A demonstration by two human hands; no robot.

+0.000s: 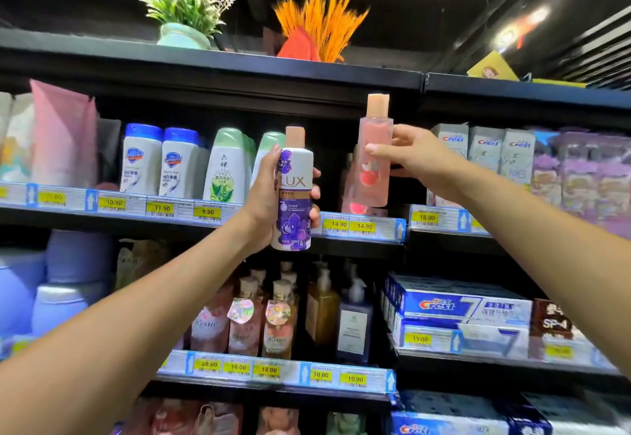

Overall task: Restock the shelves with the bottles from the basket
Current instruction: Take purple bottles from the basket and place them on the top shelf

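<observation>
- White Lux bottle (293, 192) with purple flowers: upright, raised in front of the middle shelf's price rail (363, 227), not yet on the shelf. Gripped round the body by the left hand (264, 195), thumb on one side and fingertips curled round the other.
- Clear pink bottle (375, 161) with a tan cap: upright, higher and further right, at the mouth of the dark gap above the 14.90 tags. Pinched between thumb and fingers of the right hand (415, 154), on the upper half of the body.
- Probably the step in hand: setting the pink bottle into that gap. Best kept upright, cap passed clear under the shelf above, base lowered fully behind the rail, fingers loosened only once seated.
- Worth watching: what looks like a second pink bottle (349, 182) just behind and left of the held one, apparently already on the shelf. Easily toppled by a crooked push.
- Lux bottle probably destined for the same gap, judging by the paired tags.
- Basket: not in view.
- Middle shelf, left of the gap: blue-capped white bottles (141, 165), then green-capped bottles (225, 168). Right of it: Crest boxes (485, 151).
- Shelf below: pump bottles (278, 318) of pink and amber liquid, then toothpaste cartons (457, 305).
- Top board: potted artificial plants (177, 1).
</observation>
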